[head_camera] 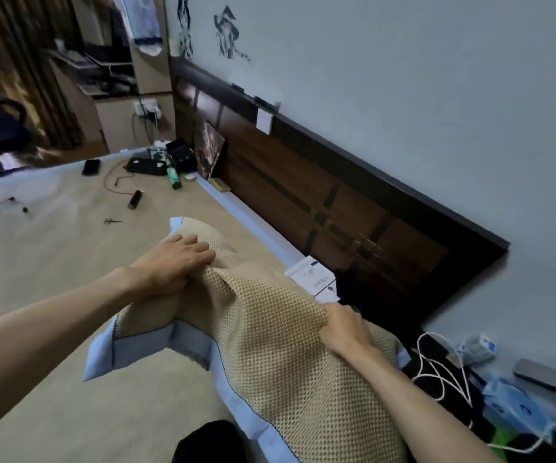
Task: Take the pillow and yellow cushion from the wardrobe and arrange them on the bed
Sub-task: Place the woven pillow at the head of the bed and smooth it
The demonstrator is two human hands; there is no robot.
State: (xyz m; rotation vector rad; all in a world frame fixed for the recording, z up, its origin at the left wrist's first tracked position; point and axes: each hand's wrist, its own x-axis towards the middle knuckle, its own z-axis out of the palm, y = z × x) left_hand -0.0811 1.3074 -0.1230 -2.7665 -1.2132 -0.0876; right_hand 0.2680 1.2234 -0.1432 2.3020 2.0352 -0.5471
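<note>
**Pillow going down at the headboard**

Left hand [173,265] fingers bunch the pillow [270,345] top; right hand [345,329] pinches its far edge. Pillow lies tilted on the bed [53,279], just beside the headboard [336,202]. Suggest: release the bunch, square it, press flat. Leaflet [313,279] print too blurred to read. Yellow cushion not seen.

pillow [270,355] on bed [53,279], headboard [336,202] behind, scissors [113,221] far left
</note>
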